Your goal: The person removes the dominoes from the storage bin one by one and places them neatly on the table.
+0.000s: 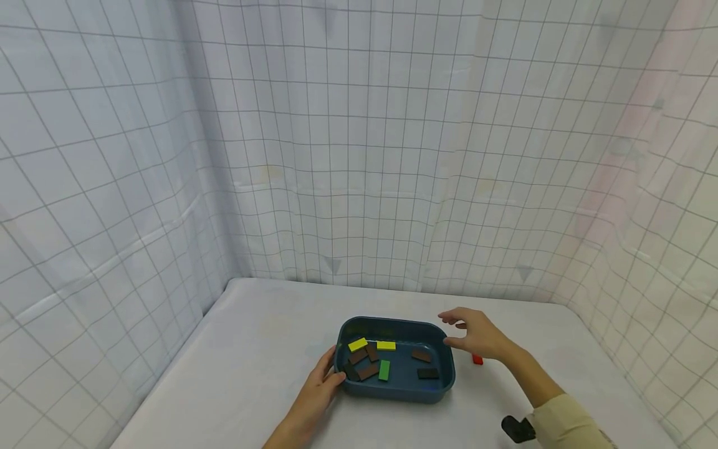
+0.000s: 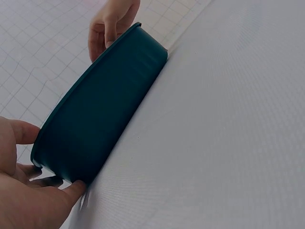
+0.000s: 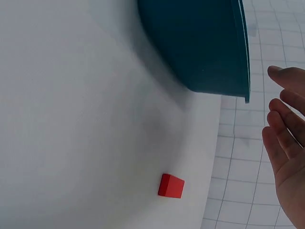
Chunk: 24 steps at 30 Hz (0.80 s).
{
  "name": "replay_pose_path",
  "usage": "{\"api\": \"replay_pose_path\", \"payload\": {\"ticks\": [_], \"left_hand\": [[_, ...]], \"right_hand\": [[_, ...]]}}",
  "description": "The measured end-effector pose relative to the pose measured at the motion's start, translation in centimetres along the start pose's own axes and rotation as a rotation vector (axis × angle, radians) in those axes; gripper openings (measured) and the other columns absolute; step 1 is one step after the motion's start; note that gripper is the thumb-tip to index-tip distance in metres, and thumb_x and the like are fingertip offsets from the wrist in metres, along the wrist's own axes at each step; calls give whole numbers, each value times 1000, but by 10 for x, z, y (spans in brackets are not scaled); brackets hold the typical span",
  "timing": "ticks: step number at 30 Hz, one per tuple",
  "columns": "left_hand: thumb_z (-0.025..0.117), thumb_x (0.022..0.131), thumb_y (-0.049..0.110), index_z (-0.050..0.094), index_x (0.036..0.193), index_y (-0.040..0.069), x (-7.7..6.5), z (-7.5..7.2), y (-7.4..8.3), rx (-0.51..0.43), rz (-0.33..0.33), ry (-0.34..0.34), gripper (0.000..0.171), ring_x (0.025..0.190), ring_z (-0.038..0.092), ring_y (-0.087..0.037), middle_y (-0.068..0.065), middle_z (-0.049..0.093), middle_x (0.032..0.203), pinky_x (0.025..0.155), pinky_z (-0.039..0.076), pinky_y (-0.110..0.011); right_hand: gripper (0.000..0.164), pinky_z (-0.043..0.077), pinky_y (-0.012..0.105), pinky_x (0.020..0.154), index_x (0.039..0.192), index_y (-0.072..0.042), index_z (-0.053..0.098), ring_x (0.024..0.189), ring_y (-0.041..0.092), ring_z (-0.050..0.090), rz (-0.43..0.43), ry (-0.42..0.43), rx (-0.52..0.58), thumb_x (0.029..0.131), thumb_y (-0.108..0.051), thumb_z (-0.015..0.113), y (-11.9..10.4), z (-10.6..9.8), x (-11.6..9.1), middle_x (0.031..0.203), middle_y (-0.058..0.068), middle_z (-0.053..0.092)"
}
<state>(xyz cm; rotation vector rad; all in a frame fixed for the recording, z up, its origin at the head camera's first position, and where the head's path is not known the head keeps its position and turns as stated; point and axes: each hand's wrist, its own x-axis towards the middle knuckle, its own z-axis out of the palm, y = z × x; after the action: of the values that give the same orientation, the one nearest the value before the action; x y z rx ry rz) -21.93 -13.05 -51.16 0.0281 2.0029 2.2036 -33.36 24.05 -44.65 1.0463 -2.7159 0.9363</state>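
Note:
A dark teal plastic tub (image 1: 392, 393) stands on the white table, holding several flat blocks. Inside it I see two yellow blocks (image 1: 386, 345), a green block (image 1: 384, 370), several brown blocks (image 1: 368, 371) and black blocks (image 1: 428, 373). My left hand (image 1: 315, 394) grips the tub's left end, thumb at the rim and fingers along the outer wall. At the opposite end, my right hand (image 1: 479, 335) hovers by the right rim with thumb and fingers spread, nothing between them. A red block (image 3: 170, 186) lies on the table outside the tub, partly covered by the right hand in the head view.
A black object (image 1: 517, 429) shows beside the right sleeve (image 1: 566, 424) near the table's front. White gridded curtains (image 1: 364, 156) enclose the table (image 1: 269, 337) at the back and both sides.

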Motion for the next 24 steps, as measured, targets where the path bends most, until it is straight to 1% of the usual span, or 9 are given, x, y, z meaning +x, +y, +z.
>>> {"api": "replay_pose_path", "payload": {"ticks": [5, 8, 12, 15, 18, 24], "left_hand": [[50, 106, 8, 16, 164, 1, 1, 0, -1, -2, -5, 1, 67, 152, 14, -47, -27, 7, 169, 118, 27, -57], [50, 106, 9, 16, 164, 1, 1, 0, -2, -3, -10, 2, 67, 152, 14, -47, -26, 7, 169, 118, 27, -58], [50, 106, 10, 17, 164, 2, 1, 0, -2, -1, -7, 0, 67, 152, 15, -47, -26, 7, 169, 118, 28, -58], [50, 107, 10, 17, 164, 2, 2, 0, -2, -8, -6, -5, 67, 152, 15, -47, -26, 7, 169, 118, 28, -57], [49, 107, 9, 16, 164, 1, 2, 0, -2, -13, -6, -8, 67, 152, 15, -46, -26, 7, 169, 118, 27, -58], [49, 107, 10, 16, 164, 1, 2, -2, -2, -7, 2, -14, 67, 152, 14, -46, -26, 8, 169, 118, 26, -58]], "right_hand": [[45, 57, 49, 95, 130, 0, 66, 110, 37, 65, -48, -23, 15, 91, -15, 81, -9, 8, 7, 122, 15, 68], [47, 57, 48, 94, 132, 2, 65, 111, 35, 65, -71, -48, 25, 92, -16, 80, -13, 15, 12, 124, 16, 68], [52, 56, 47, 96, 136, 3, 62, 115, 31, 65, -69, -83, 69, 91, -16, 80, -20, 25, 19, 127, 15, 68], [55, 56, 46, 97, 138, 3, 61, 115, 30, 65, -69, -114, 86, 91, -18, 81, -25, 34, 23, 127, 15, 68], [57, 56, 44, 97, 139, 3, 60, 114, 29, 65, -91, -150, 85, 92, -19, 81, -31, 44, 28, 128, 15, 67], [55, 55, 41, 98, 139, 0, 62, 115, 24, 65, -85, -191, 62, 92, -21, 81, -43, 64, 36, 130, 11, 67]]}}
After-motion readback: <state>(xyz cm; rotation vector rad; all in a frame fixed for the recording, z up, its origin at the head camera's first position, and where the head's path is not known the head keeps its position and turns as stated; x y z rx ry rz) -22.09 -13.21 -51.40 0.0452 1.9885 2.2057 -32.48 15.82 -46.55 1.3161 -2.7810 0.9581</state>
